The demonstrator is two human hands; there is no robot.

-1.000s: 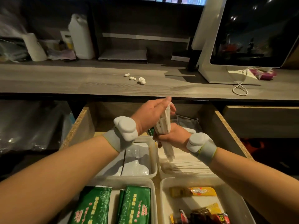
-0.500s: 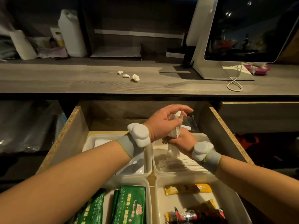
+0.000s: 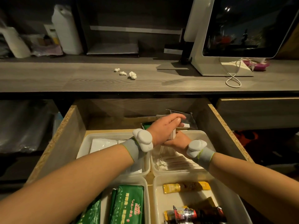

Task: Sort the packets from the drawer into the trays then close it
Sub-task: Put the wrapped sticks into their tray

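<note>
Packets (image 3: 173, 135): white bundle, upright between both hands, above back-right tray (image 3: 194, 132) in open drawer (image 3: 71, 135). Right hand (image 3: 178, 141) grips bundle's lower end, fingers wrapped round it, largely hidden. Left hand (image 3: 163, 128) lies over top end, palm down, fingers nearly straight, pressing. Other white packets flat in tray beneath.

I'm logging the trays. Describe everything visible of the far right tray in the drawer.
The tray is a shallow rectangular tub, seemingly translucent white plastic, with rounded corners and a lip. It sits level in the drawer, beside the left tray and behind the near tray. Thin pale sleeves lie flat in a row on its floor. The right hand grips a bundle over its back left part, the left hand laid on top; contact with the tray cannot be told.
</note>
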